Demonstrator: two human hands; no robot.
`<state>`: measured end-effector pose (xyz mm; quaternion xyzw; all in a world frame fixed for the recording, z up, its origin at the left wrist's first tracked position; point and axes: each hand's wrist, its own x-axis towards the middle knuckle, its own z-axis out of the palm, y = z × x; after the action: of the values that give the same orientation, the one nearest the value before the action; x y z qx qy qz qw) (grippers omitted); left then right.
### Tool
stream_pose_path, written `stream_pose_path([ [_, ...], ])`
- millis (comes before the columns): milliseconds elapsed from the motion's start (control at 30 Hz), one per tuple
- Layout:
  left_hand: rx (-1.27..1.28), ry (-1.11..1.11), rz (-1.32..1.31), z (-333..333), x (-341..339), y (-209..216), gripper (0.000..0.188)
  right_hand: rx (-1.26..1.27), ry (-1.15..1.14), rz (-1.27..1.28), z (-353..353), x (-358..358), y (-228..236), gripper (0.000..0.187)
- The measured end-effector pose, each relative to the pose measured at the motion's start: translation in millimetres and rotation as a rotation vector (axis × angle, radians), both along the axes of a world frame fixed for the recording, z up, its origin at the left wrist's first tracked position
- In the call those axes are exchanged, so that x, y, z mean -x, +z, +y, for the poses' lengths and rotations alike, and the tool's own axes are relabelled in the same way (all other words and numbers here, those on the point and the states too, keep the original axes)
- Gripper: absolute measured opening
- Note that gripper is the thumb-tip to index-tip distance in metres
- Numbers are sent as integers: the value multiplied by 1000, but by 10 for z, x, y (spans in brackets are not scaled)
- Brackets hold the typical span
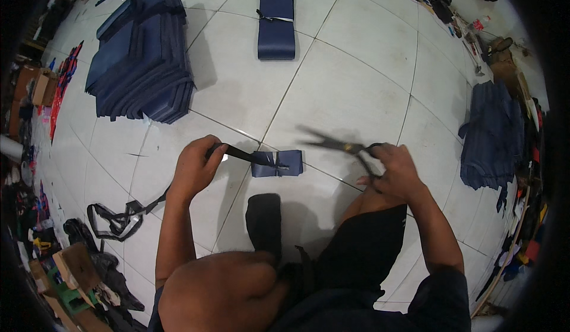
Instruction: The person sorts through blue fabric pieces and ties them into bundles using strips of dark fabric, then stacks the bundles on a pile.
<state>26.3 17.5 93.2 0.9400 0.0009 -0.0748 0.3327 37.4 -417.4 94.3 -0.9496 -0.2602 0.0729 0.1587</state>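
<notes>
The right hand [395, 169] curls round the handles of the scissors [350, 148], thumb and fingers spread enough to hold the blades apart, with nothing between them. Motion blurs the blades, which point left, perhaps to keep them handy to the other hand. Across from it, the left hand [199, 163] is closed on a black strip [240, 153], pinched between thumb and fingers, likely to keep it taut. The strip runs rightward to a small blue bundle [291, 163] on the floor, between the two hands and tied round its middle, presumably so its layers stay together. Below and left of the left hand lies a tangle [135, 207] that seems to join the strip behind the wrist. Beyond the right hand, to its right, sits a dark pile [491, 136]; beyond the left, a tall blue stack [142, 59]. Farthest, ahead and between both grips, is a larger tied bundle [276, 41].
</notes>
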Motion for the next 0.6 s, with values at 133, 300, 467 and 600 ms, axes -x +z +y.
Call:
stream_pose_path([
  [133,137,-7,-37,-126,-16,-53,19,217,96,174,253,19,-77,68],
  [300,144,-32,-69,-137,10,-10,17,194,218,308,428,66,-383,57],
  [467,-53,189,-53,171,35,-140,19,136,106,324,383,165,-634,44],
  [600,-766,179,-21,442,213,-449,59,37,-197,227,201,140,-889,46],
])
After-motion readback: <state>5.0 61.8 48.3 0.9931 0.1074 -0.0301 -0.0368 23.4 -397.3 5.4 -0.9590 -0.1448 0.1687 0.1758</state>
